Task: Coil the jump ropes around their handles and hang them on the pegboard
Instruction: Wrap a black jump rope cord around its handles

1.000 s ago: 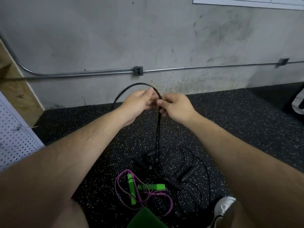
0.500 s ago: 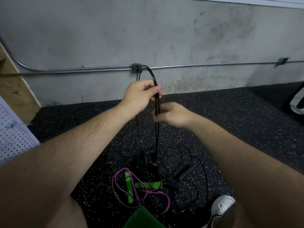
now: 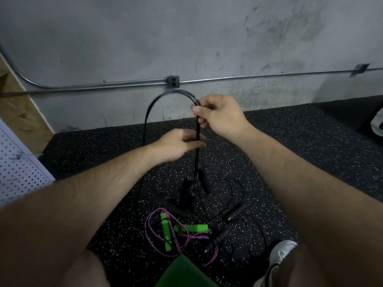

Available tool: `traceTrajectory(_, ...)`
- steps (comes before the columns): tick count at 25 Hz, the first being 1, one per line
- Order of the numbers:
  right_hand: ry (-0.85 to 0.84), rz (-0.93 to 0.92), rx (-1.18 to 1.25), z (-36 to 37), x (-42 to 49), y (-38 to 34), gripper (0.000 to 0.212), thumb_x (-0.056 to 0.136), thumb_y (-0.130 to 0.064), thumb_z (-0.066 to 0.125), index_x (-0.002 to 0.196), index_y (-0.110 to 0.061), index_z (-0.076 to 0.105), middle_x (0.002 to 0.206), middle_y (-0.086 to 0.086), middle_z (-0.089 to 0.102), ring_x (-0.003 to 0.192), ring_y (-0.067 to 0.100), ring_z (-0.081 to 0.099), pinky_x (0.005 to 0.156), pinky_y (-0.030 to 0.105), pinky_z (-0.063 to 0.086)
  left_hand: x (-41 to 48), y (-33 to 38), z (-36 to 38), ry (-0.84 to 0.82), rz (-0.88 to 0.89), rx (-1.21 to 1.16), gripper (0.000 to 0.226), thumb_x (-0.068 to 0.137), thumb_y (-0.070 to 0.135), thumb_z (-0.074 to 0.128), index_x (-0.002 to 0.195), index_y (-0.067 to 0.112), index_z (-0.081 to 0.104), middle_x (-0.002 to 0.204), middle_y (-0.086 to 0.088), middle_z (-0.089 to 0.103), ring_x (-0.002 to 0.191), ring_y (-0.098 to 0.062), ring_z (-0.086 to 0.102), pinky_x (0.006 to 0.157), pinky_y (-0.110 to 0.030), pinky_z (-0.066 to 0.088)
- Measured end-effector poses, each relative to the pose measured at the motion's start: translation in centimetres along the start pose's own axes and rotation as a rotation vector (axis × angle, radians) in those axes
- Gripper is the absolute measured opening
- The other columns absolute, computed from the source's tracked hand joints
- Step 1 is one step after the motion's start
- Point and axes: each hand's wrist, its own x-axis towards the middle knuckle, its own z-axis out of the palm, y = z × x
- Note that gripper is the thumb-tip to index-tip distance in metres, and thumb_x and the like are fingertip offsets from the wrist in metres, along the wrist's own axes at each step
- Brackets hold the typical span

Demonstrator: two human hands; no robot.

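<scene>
Holding a black rope (image 3: 153, 105) up over the middle of the floor (image 3: 290, 154), in front of the wall (image 3: 186, 38). Pinching its bundled strands just below the top of the loop with the right hand (image 3: 220, 116): thumb and forefinger closed on the cord, other fingers curled beneath. Lower on the same strands, grasping with the left hand (image 3: 176, 145), thumb above and fingers below, wrapped round them; blurred there, so no telling how tight. Arching from the right hand up and over to the left, then dropping behind the left wrist toward the floor. Dangling below both hands, two black handles (image 3: 184, 190), dark and blurred; on the floor or just above it, cannot tell.

Lying nearer the floor's near edge, a second rope (image 3: 235, 213), black, in thin loose loops, with ribbed handles spread apart. Just left of it and touching, a green rope (image 3: 165, 230): two green handles at a rough right angle, ringed by a purple cord (image 3: 148, 226). At the very near edge, a green cloth (image 3: 182, 272), and to its right a grey shoe (image 3: 283, 251).

At the floor's left edge, a white pegboard (image 3: 18, 168), with a wood panel (image 3: 18, 114) behind it. Along the wall, a metal conduit (image 3: 103, 86) with a box (image 3: 173, 81) just above the loop's top. At the right edge, a white bag (image 3: 377, 125), mostly cut off.
</scene>
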Motion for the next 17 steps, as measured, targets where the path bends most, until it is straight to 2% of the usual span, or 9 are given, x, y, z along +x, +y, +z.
traceTrajectory(2, 0.055, -0.026, 0.103, 0.0, 0.2, -0.3, 0.010, 0.098, -0.013, 0.064, 0.101, -0.008, 0.072, 0.082, 0.007, 0.069, 0.066, 0.011, 0.063, 0.065, 0.029, 0.059, 0.2, 0.7, 0.2, 0.109, 0.017, -0.091, 0.013, 0.099, 0.013, 0.061, 0.101, 0.017, 0.073, 0.097, 0.001, 0.078, 0.098, -0.013, 0.073, 0.092, -0.027, 0.050)
traceTrajectory(4, 0.014, 0.028, 0.133, -0.6, 0.2, 0.5, 0.018, 0.097, -0.010, 0.062, 0.113, -0.009, 0.069, 0.095, 0.007, 0.071, 0.072, 0.010, 0.063, 0.064, 0.026, 0.056, 0.6, 1.5, -0.2, 0.213, 0.044, -0.149, 0.017, 0.101, 0.013, 0.059, 0.094, 0.018, 0.073, 0.092, 0.000, 0.078, 0.094, -0.026, 0.074, 0.089, -0.037, 0.056)
traceTrajectory(6, -0.183, 0.112, -0.080, -1.0, -0.4, 1.7, 0.022, 0.092, -0.010, 0.063, 0.113, -0.015, 0.067, 0.099, 0.002, 0.071, 0.079, 0.013, 0.066, 0.068, 0.029, 0.056, 1.0, 2.2, -0.8, 0.276, 0.097, -0.187, 0.020, 0.102, 0.011, 0.056, 0.091, 0.019, 0.071, 0.088, 0.002, 0.077, 0.087, -0.027, 0.074, 0.086, -0.043, 0.057)
traceTrajectory(8, -0.335, 0.137, -0.329, -0.6, -1.3, 3.0, 0.011, 0.091, -0.018, 0.069, 0.101, -0.019, 0.069, 0.086, -0.003, 0.069, 0.075, 0.013, 0.065, 0.071, 0.032, 0.055, 1.3, 2.9, -1.5, 0.305, 0.152, -0.260, 0.021, 0.103, 0.008, 0.052, 0.091, 0.015, 0.068, 0.084, 0.002, 0.076, 0.079, -0.017, 0.073, 0.077, -0.035, 0.057)
traceTrajectory(9, -0.348, 0.121, -0.397, -0.3, -1.5, 3.4, 0.008, 0.091, -0.024, 0.072, 0.095, -0.018, 0.071, 0.079, -0.005, 0.067, 0.070, 0.012, 0.063, 0.069, 0.031, 0.052, 1.5, 2.9, -1.8, 0.320, 0.168, -0.289, 0.021, 0.103, 0.008, 0.052, 0.092, 0.015, 0.068, 0.083, 0.001, 0.076, 0.079, -0.016, 0.073, 0.074, -0.033, 0.056)
traceTrajectory(11, -0.307, 0.104, -0.409, 0.2, -1.3, 4.0, 0.015, 0.092, -0.028, 0.072, 0.091, -0.013, 0.073, 0.074, -0.002, 0.069, 0.063, 0.009, 0.063, 0.066, 0.028, 0.052, 1.6, 2.9, -2.4, 0.339, 0.183, -0.339, 0.018, 0.103, 0.011, 0.053, 0.095, 0.015, 0.069, 0.087, 0.000, 0.077, 0.084, -0.019, 0.074, 0.076, -0.033, 0.056)
traceTrajectory(13, -0.277, 0.107, -0.341, 0.4, -1.2, 4.0, 0.012, 0.093, -0.023, 0.071, 0.088, -0.013, 0.072, 0.074, 0.001, 0.072, 0.057, 0.004, 0.065, 0.063, 0.025, 0.056, 1.3, 2.8, -2.4, 0.307, 0.186, -0.377, 0.014, 0.102, 0.016, 0.056, 0.102, 0.020, 0.069, 0.099, 0.000, 0.077, 0.097, -0.019, 0.073, 0.080, -0.032, 0.056)
traceTrajectory(15, -0.217, 0.058, -0.283, 0.3, -1.1, 3.5, 0.011, 0.094, -0.022, 0.070, 0.083, -0.022, 0.069, 0.073, 0.000, 0.073, 0.060, 0.009, 0.068, 0.066, 0.032, 0.059, 0.9, 2.3, -2.0, 0.208, 0.148, -0.353, 0.016, 0.098, 0.022, 0.063, 0.113, 0.027, 0.068, 0.112, 0.003, 0.075, 0.106, -0.013, 0.070, 0.083, -0.027, 0.054)
traceTrajectory(17, -0.160, -0.008, -0.239, 0.3, -1.1, 3.2, 0.012, 0.095, -0.021, 0.068, 0.085, -0.026, 0.070, 0.073, -0.001, 0.073, 0.063, 0.013, 0.069, 0.070, 0.038, 0.060, 0.5, 1.7, -1.3, 0.138, 0.090, -0.300, 0.020, 0.095, 0.025, 0.067, 0.116, 0.027, 0.069, 0.111, 0.005, 0.075, 0.101, -0.008, 0.070, 0.081, -0.022, 0.051)
